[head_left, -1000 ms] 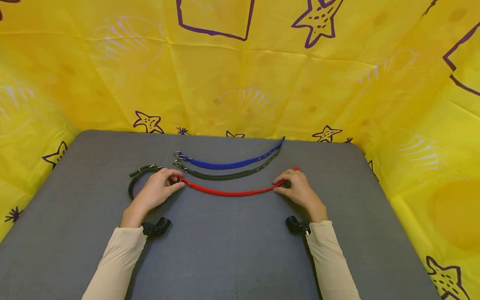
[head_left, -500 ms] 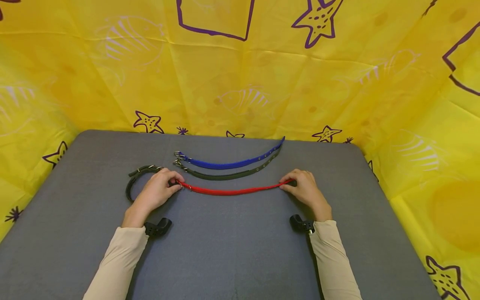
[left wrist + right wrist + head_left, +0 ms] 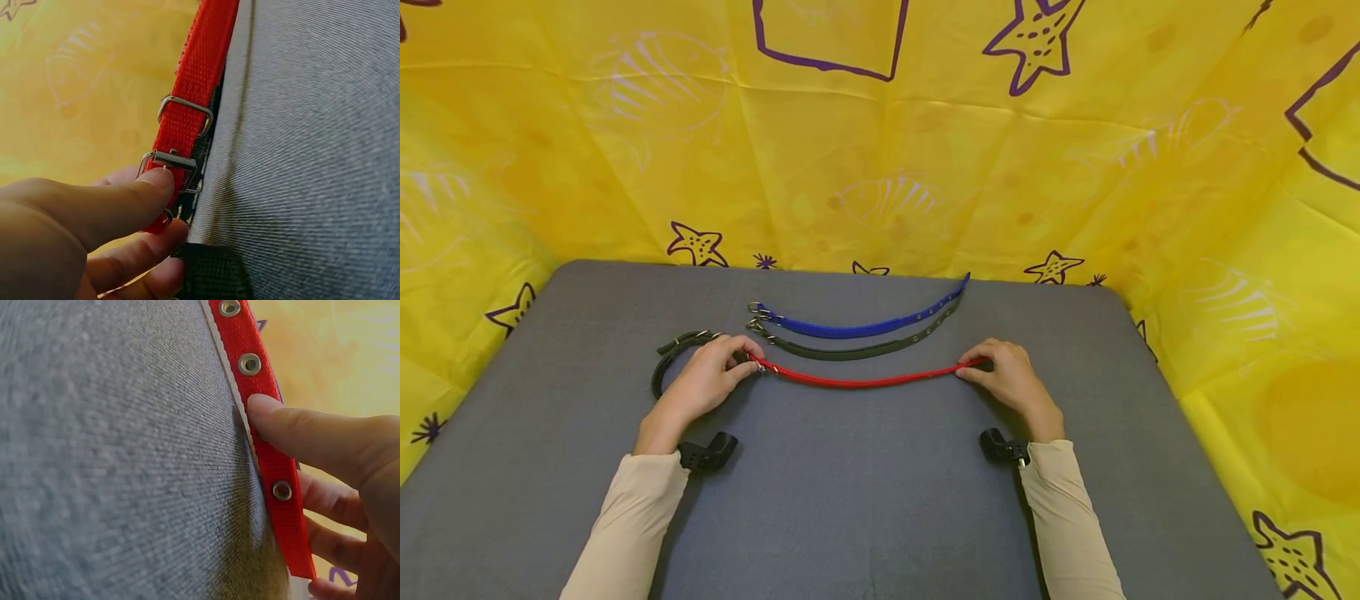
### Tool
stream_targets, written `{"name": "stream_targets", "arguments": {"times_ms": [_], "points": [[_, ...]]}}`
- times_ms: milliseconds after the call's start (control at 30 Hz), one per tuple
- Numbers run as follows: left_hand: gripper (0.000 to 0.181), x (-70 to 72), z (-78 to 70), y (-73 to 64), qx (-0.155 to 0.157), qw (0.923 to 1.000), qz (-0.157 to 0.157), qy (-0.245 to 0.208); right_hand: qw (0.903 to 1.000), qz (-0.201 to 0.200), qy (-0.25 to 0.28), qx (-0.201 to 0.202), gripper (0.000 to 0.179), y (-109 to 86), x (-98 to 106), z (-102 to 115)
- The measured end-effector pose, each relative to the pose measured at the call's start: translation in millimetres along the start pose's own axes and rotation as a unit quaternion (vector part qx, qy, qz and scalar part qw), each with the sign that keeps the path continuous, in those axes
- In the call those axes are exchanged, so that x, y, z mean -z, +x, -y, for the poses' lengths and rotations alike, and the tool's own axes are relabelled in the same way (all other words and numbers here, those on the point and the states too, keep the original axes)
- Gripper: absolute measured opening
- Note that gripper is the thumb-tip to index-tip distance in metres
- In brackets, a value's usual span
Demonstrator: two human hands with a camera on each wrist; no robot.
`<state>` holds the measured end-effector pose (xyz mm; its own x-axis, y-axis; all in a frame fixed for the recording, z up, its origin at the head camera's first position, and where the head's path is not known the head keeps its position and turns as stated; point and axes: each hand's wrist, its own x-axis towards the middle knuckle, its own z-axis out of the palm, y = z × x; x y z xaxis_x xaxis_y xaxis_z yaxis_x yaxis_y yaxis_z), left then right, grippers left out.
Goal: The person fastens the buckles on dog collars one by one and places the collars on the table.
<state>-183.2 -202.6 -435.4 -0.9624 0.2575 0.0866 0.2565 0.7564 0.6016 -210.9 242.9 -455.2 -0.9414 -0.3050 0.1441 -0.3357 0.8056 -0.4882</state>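
A red collar [image 3: 857, 383] of webbing spans between my two hands, bowed slightly toward me. My left hand [image 3: 706, 377] pinches its buckle end; in the left wrist view the thumb [image 3: 153, 184] presses just below the metal buckle [image 3: 174, 160], with a metal loop [image 3: 187, 112] further up the strap. My right hand [image 3: 1009, 377] pinches the other end, where metal eyelets [image 3: 249, 364] line the strap and the tip hangs past the thumb. A dark green collar [image 3: 662, 371] lies curled beside my left hand, partly hidden by it.
Behind the red collar, a blue collar [image 3: 850, 332] and a dark green collar [image 3: 850, 354] lie side by side in matching curves, buckles to the left. They rest on the grey table [image 3: 865, 500]. A yellow printed cloth [image 3: 880, 125] rises behind and beside the table.
My right hand has moved slightly right and nearer the tip of the red collar, which is straighter now. The left hand has shifted slightly left. The blue and green collars behind have stayed put.
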Motion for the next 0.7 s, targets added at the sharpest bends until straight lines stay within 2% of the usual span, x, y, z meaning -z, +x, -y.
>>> {"name": "stream_targets", "arguments": {"times_ms": [267,467,700], "points": [[0.013,8.8,1.9,-3.6,0.022,0.9992,-0.002,-0.033,0.9989,0.012,0.041,-0.020,0.013,-2.8,3.9,-11.8],[0.022,14.5,2.7,-4.8,0.044,0.9967,0.013,-0.067,0.9987,0.012,0.048,-0.016,0.011,-2.8,5.7,-11.2],[0.028,18.3,4.2,-5.7,0.035,0.9923,0.006,-0.118,0.9986,0.001,0.053,-0.004,0.011,-2.1,4.8,-7.5]]}}
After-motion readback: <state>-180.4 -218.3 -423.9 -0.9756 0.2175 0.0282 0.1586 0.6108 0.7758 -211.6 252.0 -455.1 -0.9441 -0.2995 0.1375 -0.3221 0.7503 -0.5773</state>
